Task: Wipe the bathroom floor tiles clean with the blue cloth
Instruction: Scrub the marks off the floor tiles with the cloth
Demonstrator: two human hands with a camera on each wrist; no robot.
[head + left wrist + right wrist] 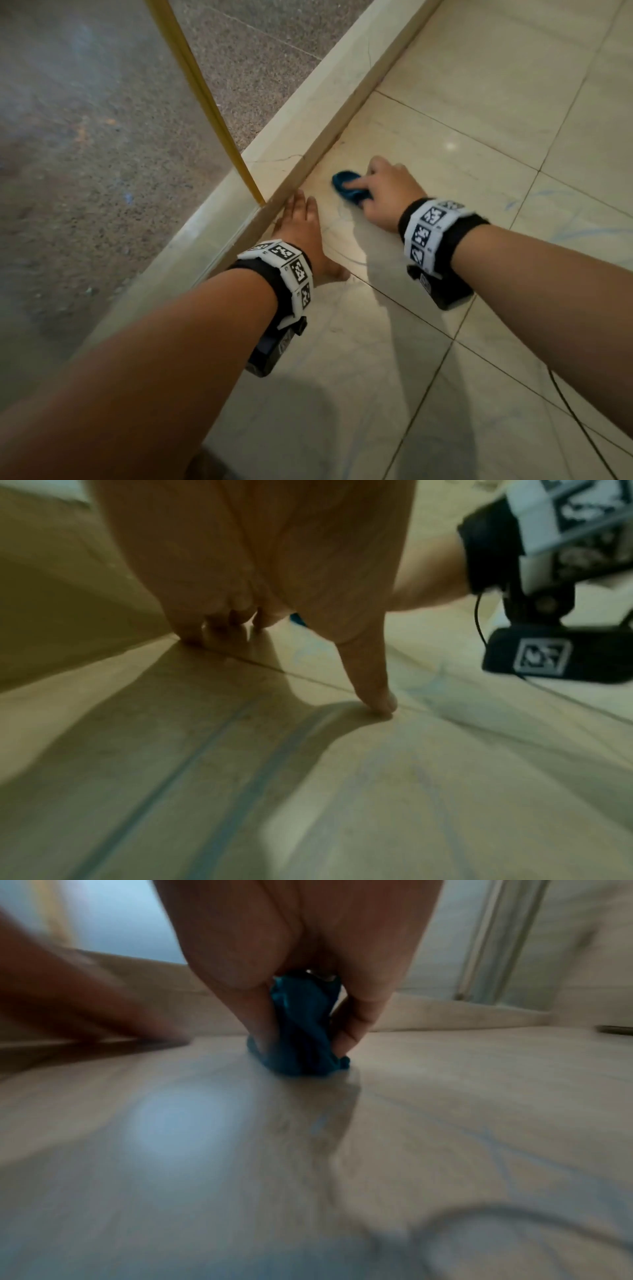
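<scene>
head: left hand [301,233] flat, fingers straight on glossy beige tile [462,102], frame centre, against the curb [308,113]. right hand [383,192] grips bunched blue cloth [346,185].
left wrist: thumb tip planted.
right wrist: cloth [304,1031] crumpled, pinched, touching tile.

Two bare hands are in view: one left hand [303,229] and one right hand [387,193]. Two wrist bands carry black-and-white square markers, one left band [284,270] and one right band [431,233]. There is one blue cloth [347,185], bunched into a single wad. One raised stone curb [308,113] runs across the floor tiles [479,120]. One glass panel [102,137] stands on the curb, with one yellow strip [202,92] along its edge. One thin dark cable [579,425] lies on the tiles
</scene>
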